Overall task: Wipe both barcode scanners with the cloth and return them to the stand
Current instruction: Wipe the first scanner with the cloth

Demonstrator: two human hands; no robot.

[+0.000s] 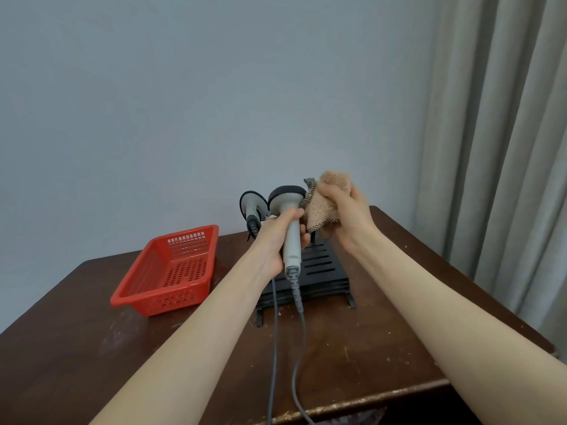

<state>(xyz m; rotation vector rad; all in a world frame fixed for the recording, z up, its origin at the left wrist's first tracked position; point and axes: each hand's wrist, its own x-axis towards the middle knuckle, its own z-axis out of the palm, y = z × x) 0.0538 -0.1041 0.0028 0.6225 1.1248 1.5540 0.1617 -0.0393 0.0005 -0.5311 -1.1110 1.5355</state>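
At the left a red basket (167, 271) sits on the brown table (76, 348). Next, one scanner (252, 207) rests at the back of the black stand (319, 268). The left hand (280, 237) is closed around the handle of the second scanner (290, 216), held upright above the stand. The right hand (346, 210) clutches the beige cloth (325, 207), which touches this scanner's head. Grey curtains (506, 148) hang at the right.
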